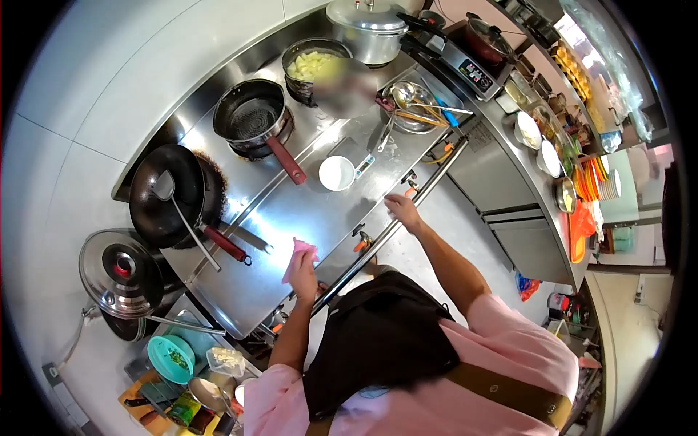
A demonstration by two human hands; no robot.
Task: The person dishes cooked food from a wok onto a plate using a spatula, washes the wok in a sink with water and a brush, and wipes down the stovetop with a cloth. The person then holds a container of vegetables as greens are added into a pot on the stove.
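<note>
My left hand [302,280] is closed around a pink cloth [299,256] at the front of the steel stove top [254,283]. By the stove's front edge is my right hand [402,212], fingers loosely bent and apart, with nothing visible in them. A gas knob [411,192] is close by it. Between and beyond my hands, a white bowl [337,174] stands on the steel surface, a small thermometer-like tool [364,166] at its side. A dark frying pan [251,112] with a red handle sits on a burner behind.
On the left are a wok [156,211] with a ladle [164,186] and a lidded pan [120,272]. At the back, pale chunks fill a pan [317,49] beside a pressure cooker [367,22]. A metal bowl [418,109] holds utensils. A rail [385,236] runs along the front.
</note>
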